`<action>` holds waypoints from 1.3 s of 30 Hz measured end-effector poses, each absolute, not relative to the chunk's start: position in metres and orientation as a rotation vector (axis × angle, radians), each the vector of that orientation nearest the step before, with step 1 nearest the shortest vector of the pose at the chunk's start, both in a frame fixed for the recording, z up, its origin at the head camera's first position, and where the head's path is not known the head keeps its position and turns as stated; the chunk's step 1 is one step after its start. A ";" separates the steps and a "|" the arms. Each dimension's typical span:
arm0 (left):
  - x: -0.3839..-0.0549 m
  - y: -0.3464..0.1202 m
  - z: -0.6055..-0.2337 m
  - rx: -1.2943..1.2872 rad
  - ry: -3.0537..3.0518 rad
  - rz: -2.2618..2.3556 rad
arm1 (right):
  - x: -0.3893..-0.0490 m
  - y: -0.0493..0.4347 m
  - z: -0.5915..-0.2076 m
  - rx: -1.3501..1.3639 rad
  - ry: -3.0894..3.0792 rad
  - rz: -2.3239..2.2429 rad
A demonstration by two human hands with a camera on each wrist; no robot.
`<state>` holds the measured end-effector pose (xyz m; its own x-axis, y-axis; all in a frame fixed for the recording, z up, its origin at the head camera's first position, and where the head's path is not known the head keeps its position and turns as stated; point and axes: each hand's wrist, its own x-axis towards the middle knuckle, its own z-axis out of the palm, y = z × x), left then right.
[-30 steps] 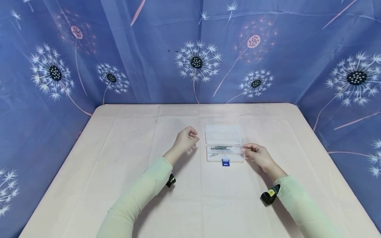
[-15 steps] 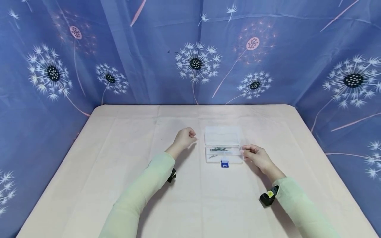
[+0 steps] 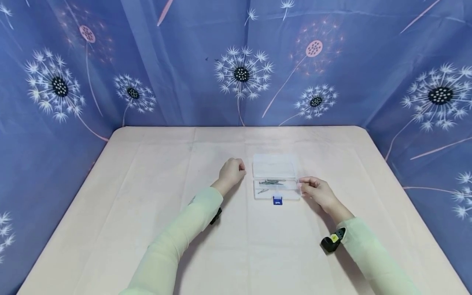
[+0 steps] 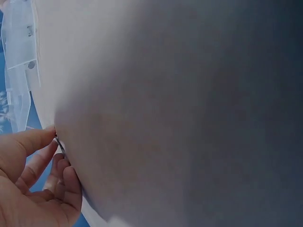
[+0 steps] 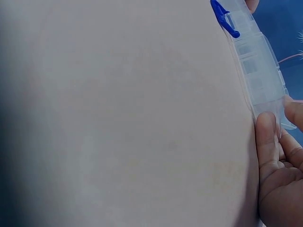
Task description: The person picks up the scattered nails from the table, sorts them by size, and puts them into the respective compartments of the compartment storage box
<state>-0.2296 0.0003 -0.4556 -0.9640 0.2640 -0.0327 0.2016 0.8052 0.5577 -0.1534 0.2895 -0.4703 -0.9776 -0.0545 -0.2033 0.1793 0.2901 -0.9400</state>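
A clear plastic box (image 3: 259, 196) lies with its lid (image 3: 274, 164) folded back. Several long, thin metal nails or screws (image 3: 271, 182) lie in its rear compartment, and a small metal piece (image 3: 262, 191) is in the front one. My left hand (image 3: 231, 171) is just left of the box, apart from it. Between its thumb and fingers it pinches a thin dark metal piece (image 4: 61, 146), mostly hidden, its kind unclear. My right hand (image 3: 321, 194) grips the box's right end, thumb on one side and fingers on the other in the right wrist view.
A blue latch (image 3: 277, 200) sticks out from the box's front edge. Pale cloth (image 3: 280, 250) covers the table. Blue curtains (image 3: 177, 82) with a dandelion print stand behind and on both sides. Each wrist carries a black camera (image 3: 330, 243).
My left forearm has swung a little to the right and the left hand has turned, its fingers more curled. The right hand stays on the box. The whole view has shifted slightly.
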 end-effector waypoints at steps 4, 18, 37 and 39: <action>-0.231 0.001 -0.456 0.362 2.898 0.850 | -0.154 0.289 -0.470 0.114 2.352 -1.762; -0.229 0.004 -0.455 0.369 2.883 0.780 | -0.154 0.288 -0.470 0.128 2.353 -1.757; -0.200 0.004 -0.431 0.444 2.442 1.388 | -0.154 0.292 -0.469 0.106 2.378 -1.743; -0.196 0.008 -0.429 0.479 2.451 1.373 | -0.154 0.292 -0.470 0.108 2.379 -1.743</action>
<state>-0.1962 0.0078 -0.4292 -0.9024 0.4215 -0.0891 0.1441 0.4903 0.8596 -0.1536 0.2917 -0.4699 -0.9793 -0.0530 -0.1954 0.1703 0.3061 -0.9366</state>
